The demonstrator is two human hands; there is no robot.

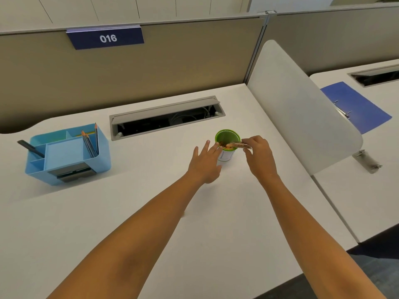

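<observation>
A green-rimmed cup (pixel 227 134) with a white labelled body stands on the white desk (pixel 151 212). Across its rim lies a bundle of pencils (pixel 234 145) with reddish-orange tips pointing left. My right hand (pixel 260 156) pinches the right end of the bundle with curled fingers. My left hand (pixel 206 164) reaches in from the left with fingers straight, its fingertips touching the bundle's tips and the cup's side. The cup's lower part is partly hidden behind my left hand.
A light blue desk organiser (pixel 67 154) with several pencils and a dark pen sits at the left. An open cable tray (pixel 166 118) lies behind the cup. A white divider panel (pixel 302 108) bounds the right; beyond it lies a blue ring binder (pixel 356 106).
</observation>
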